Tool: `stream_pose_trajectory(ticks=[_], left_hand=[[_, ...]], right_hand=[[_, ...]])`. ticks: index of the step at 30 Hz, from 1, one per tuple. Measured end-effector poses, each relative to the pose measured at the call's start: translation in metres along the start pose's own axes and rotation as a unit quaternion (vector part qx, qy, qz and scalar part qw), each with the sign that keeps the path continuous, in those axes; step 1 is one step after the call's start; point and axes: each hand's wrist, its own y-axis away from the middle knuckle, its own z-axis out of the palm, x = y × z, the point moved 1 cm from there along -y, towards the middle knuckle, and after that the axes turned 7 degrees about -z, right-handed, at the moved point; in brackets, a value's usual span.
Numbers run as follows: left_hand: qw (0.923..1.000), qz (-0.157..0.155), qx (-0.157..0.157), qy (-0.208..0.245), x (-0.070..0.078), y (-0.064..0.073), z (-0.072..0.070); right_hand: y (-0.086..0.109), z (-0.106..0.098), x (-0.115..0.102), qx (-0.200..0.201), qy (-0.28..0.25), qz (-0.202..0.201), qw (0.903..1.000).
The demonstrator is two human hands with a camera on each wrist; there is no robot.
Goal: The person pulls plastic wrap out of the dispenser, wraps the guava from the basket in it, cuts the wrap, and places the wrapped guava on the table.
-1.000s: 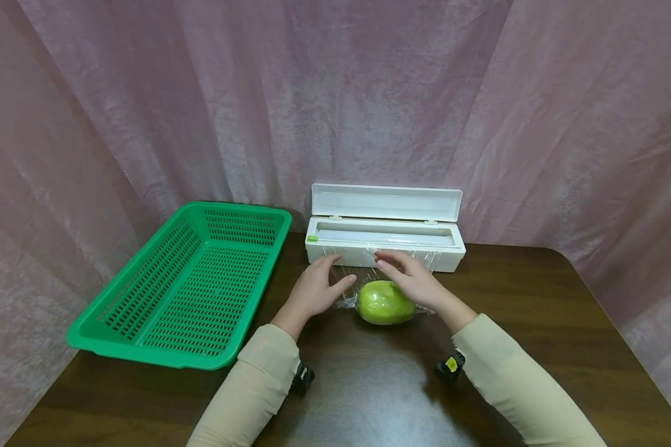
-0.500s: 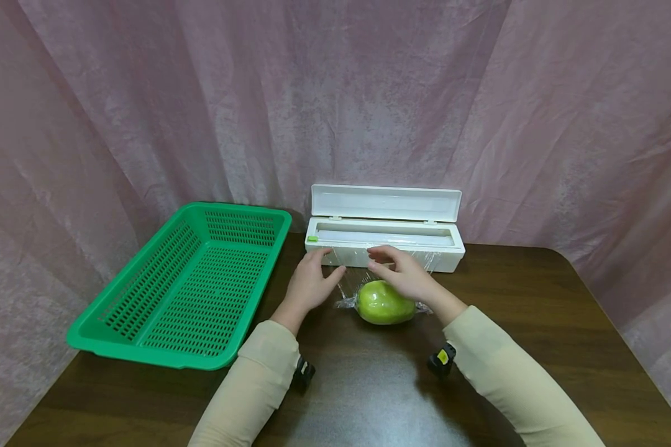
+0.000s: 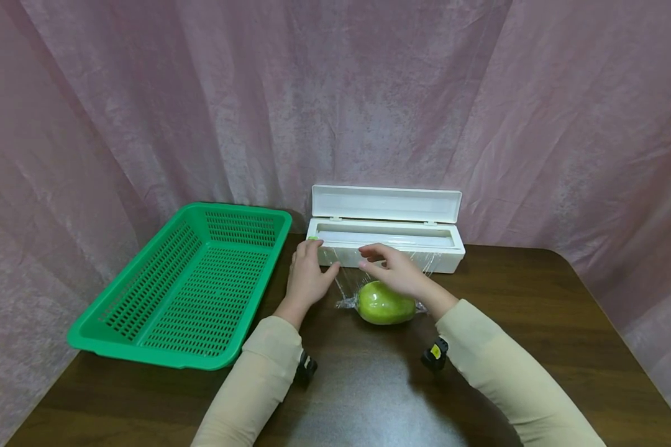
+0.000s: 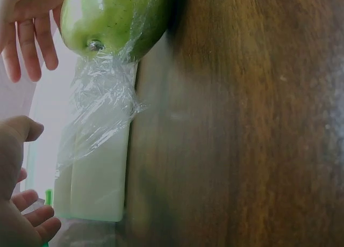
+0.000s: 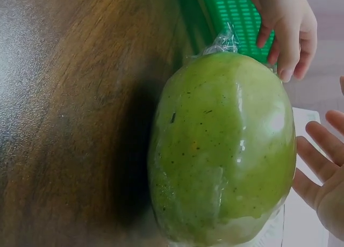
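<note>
Fingers (image 4: 40,217) of the left hand (image 3: 306,280) stood apart near the left front corner of the white box (image 3: 450,258); those of the right hand (image 3: 398,272), parted, hung by the film-wrapped fruit (image 3: 384,304) (on the table (image 3: 542,292) before the box), with room rightward to the table's edge

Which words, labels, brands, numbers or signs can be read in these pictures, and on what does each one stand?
Readable text: none.
Yellow patch on the right wrist device: too small to tell whether it bears print.
Box, fruit, basket: I can make out no lettering.
</note>
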Motion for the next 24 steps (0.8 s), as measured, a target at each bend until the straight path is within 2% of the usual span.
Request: stream_pose_trajectory(ticks=[10,17,24], left_hand=[[0.9981,-0.045,0.005,0.043,-0.005,-0.012,0.007],[0.9941,-0.076,0.020,0.075,-0.008,-0.023,0.011],[0.9883,-0.105,0.017,0.109,-0.014,-0.032,0.014]], right_hand=[[-0.006,0.003,-0.008,-0.016,0.019,-0.014,0.9996],[-0.013,0.004,-0.014,-0.019,0.033,-0.018,0.9991],[-0.020,0.007,-0.014,-0.025,0.049,-0.021,0.9983]])
